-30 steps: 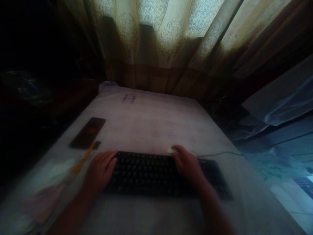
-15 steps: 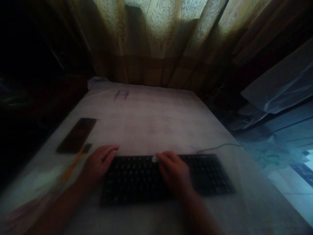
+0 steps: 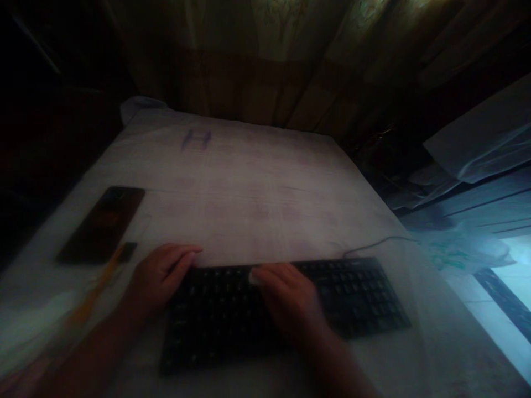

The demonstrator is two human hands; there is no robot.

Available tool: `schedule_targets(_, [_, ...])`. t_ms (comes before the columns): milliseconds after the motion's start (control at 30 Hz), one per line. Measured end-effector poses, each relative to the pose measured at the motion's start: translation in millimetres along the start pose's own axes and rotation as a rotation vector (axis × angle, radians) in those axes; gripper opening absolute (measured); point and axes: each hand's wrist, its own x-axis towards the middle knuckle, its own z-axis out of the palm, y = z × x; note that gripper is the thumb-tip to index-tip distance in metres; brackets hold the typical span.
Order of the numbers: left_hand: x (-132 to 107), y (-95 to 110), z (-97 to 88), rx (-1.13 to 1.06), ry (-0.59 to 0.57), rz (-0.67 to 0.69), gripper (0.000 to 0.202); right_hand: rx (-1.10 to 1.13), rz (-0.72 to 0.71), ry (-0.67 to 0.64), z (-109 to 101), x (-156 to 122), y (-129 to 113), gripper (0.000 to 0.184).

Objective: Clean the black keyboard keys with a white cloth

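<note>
A black keyboard [image 3: 224,309] lies in front of me on a pale cloth. My left hand [image 3: 160,273] rests against its upper left corner, fingers stretched past the corner and thumb slightly apart from them. Over the middle of the upper keys, my right hand [image 3: 290,296] has its fingers pressed together on a small white piece [image 3: 256,277], which looks soft like a wad of cotton or tissue. Most of this piece is hidden by the fingers. It touches or nearly touches the keys. Blur and dim light hide detail.
Left of my left hand lie a dark phone [image 3: 103,224] and an orange-handled brush [image 3: 97,287] with a dark head. The keyboard's cable [image 3: 379,241] runs off rightward. A clear plastic bag [image 3: 456,251] is at the table's right edge. Curtains [image 3: 265,72] hang behind the cloth-covered table [image 3: 257,182].
My right hand has moved slightly left along the upper keys with the white piece. My left hand stays at the keyboard's corner. The view has tipped downward.
</note>
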Motion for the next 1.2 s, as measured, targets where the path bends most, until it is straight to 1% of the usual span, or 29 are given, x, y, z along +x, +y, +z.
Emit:
schedule_targets(100, [0.4,1.0,0.0,0.011,-0.001,0.007,0.03,-0.006,-0.034,-0.023,1.3,0.2,-0.7,0.026])
schedule_targets(200, [-0.2,0.9,-1.2,0.015,-0.018,-0.001,0.03,-0.062,-0.041,-0.051,0.2,0.1,-2.0,0.024])
schedule_targets(467, [-1.3,-1.8,-1.5,0.005,-0.024,0.015,0.033,-0.14,-0.023,-0.013,-5.8,-1.8,0.3,0.027])
schedule_targets(600, [-0.7,-1.8,-0.8,0.016,-0.019,0.015,0.033,-0.151,-0.002,-0.028,-3.9,-2.1,-1.6,0.024])
schedule_targets(700, [-0.7,-1.2,-1.2,0.014,-0.025,0.02,0.034,-0.143,-0.03,-0.044,-1.0,1.8,-5.0,0.022])
schedule_targets(867, [-0.9,-0.8,-0.4,0.003,-0.007,0.029,0.031,-0.115,-0.066,-0.042,0.5,6.2,-4.6,0.027])
schedule_targets(967, [-0.7,-1.4,-0.1,0.002,-0.005,0.038,0.03,-0.117,-0.057,-0.024,-2.5,3.4,-0.9,0.026])
schedule_targets(1067, [-0.5,-2.1,-0.1,-0.004,0.001,0.049,0.029,-0.138,-0.04,-0.022,-7.0,0.1,1.2,0.029])
schedule_targets(1200, [-0.5,-2.3,0.6,-0.011,0.005,0.056,0.03,-0.149,-0.026,-0.021,-10.1,-0.2,-1.2,0.032])
